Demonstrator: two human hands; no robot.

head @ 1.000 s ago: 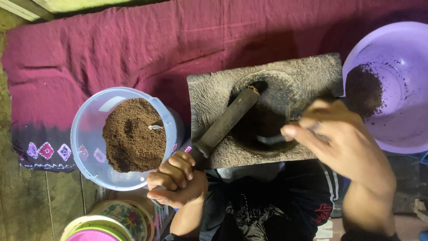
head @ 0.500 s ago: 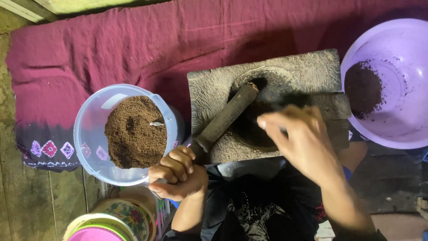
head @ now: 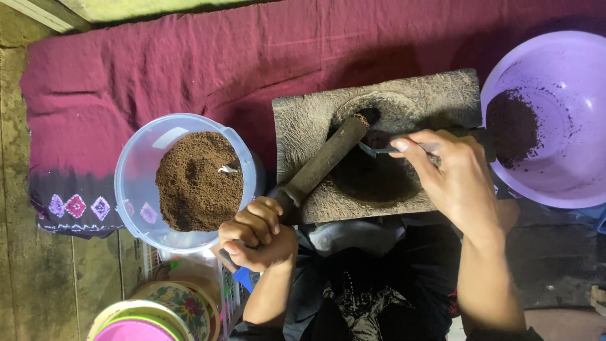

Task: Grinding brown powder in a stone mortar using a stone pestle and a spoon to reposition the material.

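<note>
Fingers of the left hand [head: 255, 232] wrapped tight round the near end of the dark wooden pestle [head: 325, 163], fingers of the right hand [head: 457, 180] pinched together on the handle of a small metal spoon [head: 379, 150]. Pestle lying slanted, far tip resting at the rim of the hollow in the stone mortar slab [head: 303, 126], slab sitting on the maroon cloth [head: 158, 69] right in front of the knees. Spoon bowl pointing left into the hollow, just beside the pestle tip. Dark ground powder down in the hollow, hard to see how much.

Left of the slab: clear plastic tub [head: 136, 189] heaped with brown powder. Right of it: purple basin [head: 555, 95] with a darker patch of grounds near its left wall.

Probably best to keep the pestle parked steady on the rim, scrape with the spoon edge flat along the stone, work toward one spot, lift level. Tilting too early = spill on the cloth.
</note>
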